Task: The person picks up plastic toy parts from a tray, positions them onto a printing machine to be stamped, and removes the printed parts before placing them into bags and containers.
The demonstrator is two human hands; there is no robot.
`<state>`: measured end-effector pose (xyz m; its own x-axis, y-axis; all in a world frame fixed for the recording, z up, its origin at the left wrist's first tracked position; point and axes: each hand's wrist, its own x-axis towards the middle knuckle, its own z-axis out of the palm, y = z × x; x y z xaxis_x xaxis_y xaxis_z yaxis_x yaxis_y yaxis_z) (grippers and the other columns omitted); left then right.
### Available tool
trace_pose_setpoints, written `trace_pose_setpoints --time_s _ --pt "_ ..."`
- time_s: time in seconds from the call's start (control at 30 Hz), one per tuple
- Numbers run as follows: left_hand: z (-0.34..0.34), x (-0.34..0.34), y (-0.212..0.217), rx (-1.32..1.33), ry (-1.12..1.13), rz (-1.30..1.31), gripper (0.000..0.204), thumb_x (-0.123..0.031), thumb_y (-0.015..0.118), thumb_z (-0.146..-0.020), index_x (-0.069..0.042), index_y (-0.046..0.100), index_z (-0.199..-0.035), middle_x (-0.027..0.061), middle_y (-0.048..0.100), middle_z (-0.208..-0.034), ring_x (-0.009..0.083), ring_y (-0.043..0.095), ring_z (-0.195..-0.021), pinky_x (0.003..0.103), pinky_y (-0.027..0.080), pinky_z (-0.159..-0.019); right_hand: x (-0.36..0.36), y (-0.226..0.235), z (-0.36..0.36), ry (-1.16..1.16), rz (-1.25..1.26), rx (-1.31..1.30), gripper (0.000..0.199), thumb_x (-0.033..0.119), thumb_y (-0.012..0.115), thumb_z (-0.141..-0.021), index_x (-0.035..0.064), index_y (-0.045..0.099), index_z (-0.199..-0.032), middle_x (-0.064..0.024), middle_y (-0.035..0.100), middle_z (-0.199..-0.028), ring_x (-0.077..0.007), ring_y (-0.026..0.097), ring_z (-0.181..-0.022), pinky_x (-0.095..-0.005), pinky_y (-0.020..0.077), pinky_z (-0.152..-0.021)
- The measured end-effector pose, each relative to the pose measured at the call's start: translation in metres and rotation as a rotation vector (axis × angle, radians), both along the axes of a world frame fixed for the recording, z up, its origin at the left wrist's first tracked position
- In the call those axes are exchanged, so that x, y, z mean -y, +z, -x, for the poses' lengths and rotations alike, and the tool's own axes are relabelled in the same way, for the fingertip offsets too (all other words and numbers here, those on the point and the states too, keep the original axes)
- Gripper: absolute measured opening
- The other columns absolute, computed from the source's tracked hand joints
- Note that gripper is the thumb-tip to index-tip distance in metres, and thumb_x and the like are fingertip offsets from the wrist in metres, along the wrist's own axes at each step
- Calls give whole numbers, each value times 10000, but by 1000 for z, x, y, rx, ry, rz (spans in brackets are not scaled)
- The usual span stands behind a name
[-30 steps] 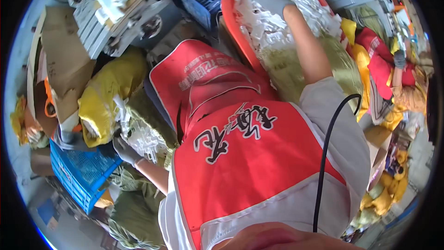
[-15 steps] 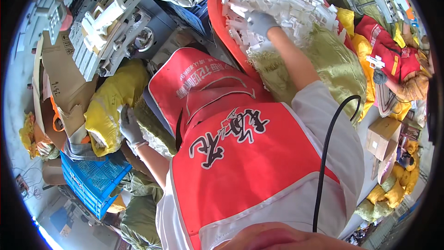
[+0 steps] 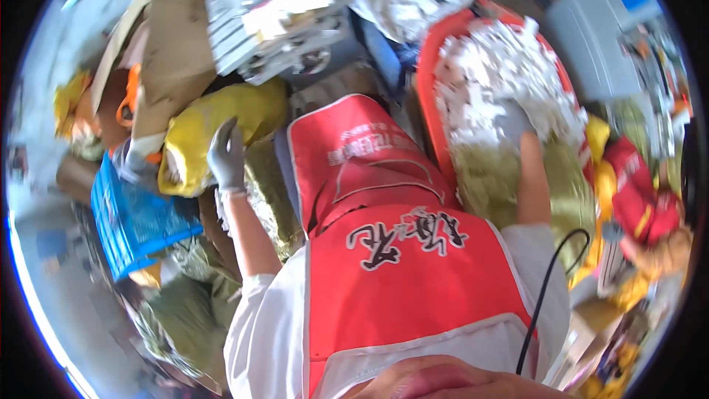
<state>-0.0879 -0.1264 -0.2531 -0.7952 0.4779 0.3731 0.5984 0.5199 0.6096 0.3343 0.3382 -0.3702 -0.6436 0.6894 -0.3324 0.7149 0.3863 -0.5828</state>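
White pieces (image 3: 480,77) lie heaped in a red tub (image 3: 429,89), whose raised rim seems to keep the loose pile together. The gloved right hand (image 3: 515,122) rests among them, too blurred to tell whether it grips any. Held well apart, the gloved left hand (image 3: 227,159) looks empty, fingers extended, near a yellow sack (image 3: 255,106) and a blue crate (image 3: 122,214)

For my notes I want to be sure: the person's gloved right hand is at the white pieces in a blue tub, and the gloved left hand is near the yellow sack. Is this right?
Not quite: the tub is red, not blue, as the head view shows. The gloved right hand at the white pieces and left hand near the yellow sack are correct.
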Motion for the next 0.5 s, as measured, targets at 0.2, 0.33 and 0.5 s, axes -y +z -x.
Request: trace_pose_setpoints --time_s 0.2,0.33,0.5 --pt "9 -63 80 -285 -36 -93 247 -111 624 -826 -42 643 -1062 136 647 -1051 277 616 -961 347 488 -830 28 58 27 -76 -380 -314 407 35 624 -761 70 558 -1161 -138 551 -1124 -309 544 -1023 -367 447 -853" --pt "30 -101 99 -479 -197 1 309 -188 666 -824 -60 625 -1103 134 645 -1046 255 640 -908 333 517 -787 42 66 47 -164 -274 -573 404 69 629 -810 77 544 -1205 -75 570 -1101 -174 561 -953 -281 468 -783" --pt "55 -140 107 -47 -336 -5 368 -195 708 -777 -72 618 -1111 125 651 -1041 221 648 -898 316 514 -787 67 90 87 -286 393 -845 376 64 575 -873 48 512 -1243 -30 565 -1041 -68 511 -827 -217 450 -712"
